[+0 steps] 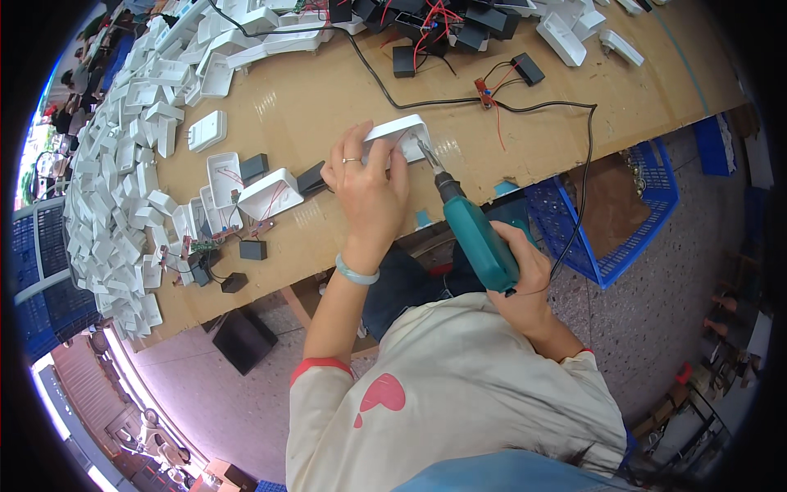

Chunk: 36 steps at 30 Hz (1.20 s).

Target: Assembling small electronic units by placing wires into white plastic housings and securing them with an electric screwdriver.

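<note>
My left hand (369,176) steadies a white plastic casing (412,127) on the cardboard-covered table, its fingers curled over the near side. In my right hand (525,262) is a green electric screwdriver (479,242), gripped round its body. The tool's metal bit reaches into the open casing; the exact contact point is too small to tell. Just left of my left hand a black box (311,178) lies against another open white casing (270,195). More casings with small circuit boards (205,244) and thin red wires sit further left.
A large heap of white casings (115,197) covers the table's left side. Black boxes with red wires (426,29) pile up at the far edge. A black cable (393,102) crosses the table and hangs over its edge. At right stands a blue crate (602,266) holding cardboard.
</note>
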{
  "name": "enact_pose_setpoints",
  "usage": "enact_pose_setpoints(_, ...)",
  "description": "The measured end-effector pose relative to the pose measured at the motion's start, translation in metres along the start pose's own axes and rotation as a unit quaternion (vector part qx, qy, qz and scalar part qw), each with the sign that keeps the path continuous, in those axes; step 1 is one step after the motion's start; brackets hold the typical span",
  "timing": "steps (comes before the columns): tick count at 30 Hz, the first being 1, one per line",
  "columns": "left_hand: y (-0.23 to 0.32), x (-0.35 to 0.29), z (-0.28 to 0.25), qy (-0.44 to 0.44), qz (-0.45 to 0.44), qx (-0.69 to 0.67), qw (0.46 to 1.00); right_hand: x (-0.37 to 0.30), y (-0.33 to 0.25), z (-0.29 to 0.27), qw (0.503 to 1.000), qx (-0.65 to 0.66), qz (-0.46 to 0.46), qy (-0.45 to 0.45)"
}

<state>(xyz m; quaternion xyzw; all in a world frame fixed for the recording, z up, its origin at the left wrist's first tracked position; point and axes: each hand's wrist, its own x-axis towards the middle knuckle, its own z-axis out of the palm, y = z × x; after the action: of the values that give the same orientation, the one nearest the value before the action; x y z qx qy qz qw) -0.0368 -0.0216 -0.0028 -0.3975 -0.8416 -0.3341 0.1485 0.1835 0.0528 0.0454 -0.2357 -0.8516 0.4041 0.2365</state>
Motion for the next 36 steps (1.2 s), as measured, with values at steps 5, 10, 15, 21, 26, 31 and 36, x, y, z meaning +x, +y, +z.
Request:
enact_pose_setpoints(5, 0.002, 0.000, -0.011, -0.002, 0.022, 0.041, 0.999, -0.006, -0.002, -0.011, 1.000, 0.014, 0.005, 0.008)
enact_pose_setpoints(10, -0.003, -0.017, -0.052, 0.072, -0.010, -0.001, 0.997, -0.015, 0.000, -0.016, 0.999, 0.024, 0.038, 0.028)
enact_pose_setpoints(15, -0.017, -0.042, -0.083, -0.013, -0.287, -0.117, 0.950, -0.015, 0.005, -0.014, 0.998, 0.021, 0.037, 0.043)
enact_pose_setpoints(21, -0.011, -0.044, -0.065, -0.083, 0.035, -0.056, 0.994, -0.014, 0.000, -0.015, 0.999, 0.016, 0.026, 0.033)
enact_pose_setpoints(26, -0.033, 0.000, -0.066, -0.223, 0.365, 0.031, 0.903, -0.016, 0.001, -0.019, 0.997, 0.013, 0.030, 0.066)
enact_pose_setpoints(31, -0.030, 0.022, -0.065, -0.303, 0.435, 0.055, 0.846, -0.019, 0.003, -0.019, 0.996, 0.000, 0.030, 0.086)
enact_pose_setpoints(36, -0.037, 0.005, -0.055, -0.265, 0.427, 0.098, 0.859, -0.018, -0.002, -0.019, 0.996, -0.003, 0.027, 0.083)
